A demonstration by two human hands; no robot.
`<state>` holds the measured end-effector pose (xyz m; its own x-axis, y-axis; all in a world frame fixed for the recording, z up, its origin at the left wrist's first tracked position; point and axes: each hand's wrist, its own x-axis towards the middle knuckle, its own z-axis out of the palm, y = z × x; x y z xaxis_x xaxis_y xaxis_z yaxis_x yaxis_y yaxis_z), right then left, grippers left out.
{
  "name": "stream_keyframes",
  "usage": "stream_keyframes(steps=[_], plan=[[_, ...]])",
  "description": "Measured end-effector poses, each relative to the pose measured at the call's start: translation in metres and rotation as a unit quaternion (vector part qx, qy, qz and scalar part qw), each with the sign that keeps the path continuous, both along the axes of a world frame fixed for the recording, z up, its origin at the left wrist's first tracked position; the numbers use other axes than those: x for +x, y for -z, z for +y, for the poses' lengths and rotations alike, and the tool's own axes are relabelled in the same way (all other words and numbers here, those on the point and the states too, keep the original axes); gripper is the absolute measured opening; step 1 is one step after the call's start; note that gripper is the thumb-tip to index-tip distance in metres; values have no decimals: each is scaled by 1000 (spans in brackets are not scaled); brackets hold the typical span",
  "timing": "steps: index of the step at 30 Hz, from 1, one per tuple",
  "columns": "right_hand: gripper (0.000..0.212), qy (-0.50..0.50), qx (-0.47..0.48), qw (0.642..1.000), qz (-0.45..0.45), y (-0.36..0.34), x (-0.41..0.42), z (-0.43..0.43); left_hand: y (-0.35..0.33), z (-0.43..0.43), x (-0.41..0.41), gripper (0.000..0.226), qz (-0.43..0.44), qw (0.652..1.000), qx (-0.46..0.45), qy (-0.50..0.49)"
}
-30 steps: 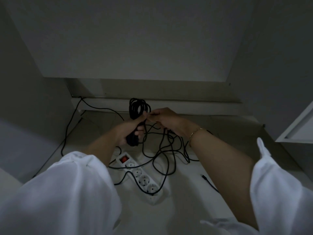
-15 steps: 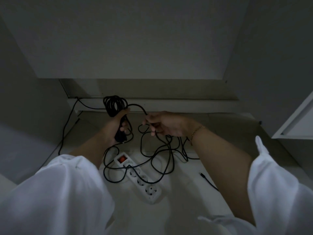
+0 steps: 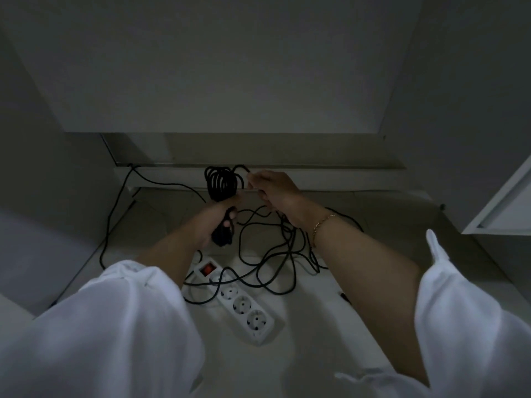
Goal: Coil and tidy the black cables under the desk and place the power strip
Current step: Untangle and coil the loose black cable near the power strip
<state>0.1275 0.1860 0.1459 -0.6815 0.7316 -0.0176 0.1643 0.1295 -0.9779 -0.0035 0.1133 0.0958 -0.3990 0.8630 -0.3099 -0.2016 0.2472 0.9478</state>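
Since the last frame my right hand has risen beside the coil, pinching the black cable. My left hand grips the coil's lower end. The power strip lies on the floor below, under loose loops.

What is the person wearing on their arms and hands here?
Both arms wear loose white fabric sleeves, the left sleeve and right sleeve bunched up above bare forearms. The left hand and right hand are bare, without gloves. A thin gold chain bracelet circles the right wrist.
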Motion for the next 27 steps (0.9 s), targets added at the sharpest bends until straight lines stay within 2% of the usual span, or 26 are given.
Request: stream_keyframes(steps=[4, 7, 10, 12, 14, 18, 21, 24, 27], plan=[[37, -34, 4, 996, -81, 5, 6, 3, -2, -2, -1, 36, -34, 998, 23, -41], [30, -72, -32, 993, -91, 13, 11, 6, -7, -3, -3, 36, -68, 992, 59, -86], [26, -65, -33, 992, -100, 14, 16, 9, -9, -5, -4, 25, -48, 994, 58, -77], [23, -70, 6, 987, -141, 11, 19, 9, -7, -6, -3, 15, -35, 997, 37, -63], [20, -89, 39, 977, -189, 11, 20, 9, -6, -5, -3, 14, -7, 998, 23, -61], [29, -154, 46, 950, -267, 14, 21, 7, -6, -2, -3, 17, 67, 996, 16, -52], [29, -136, 32, 963, -230, 14, 20, 9, -5, -3, 0, 19, 100, 995, -9, -14], [27, -85, -7, 990, -112, 14, 16, 13, -5, -2, 4, 17, 106, 994, -28, 4], [29, -29, -59, 998, -4, 12, 11, 17, -6, -4, 3, 23, 101, 995, -23, 6]])
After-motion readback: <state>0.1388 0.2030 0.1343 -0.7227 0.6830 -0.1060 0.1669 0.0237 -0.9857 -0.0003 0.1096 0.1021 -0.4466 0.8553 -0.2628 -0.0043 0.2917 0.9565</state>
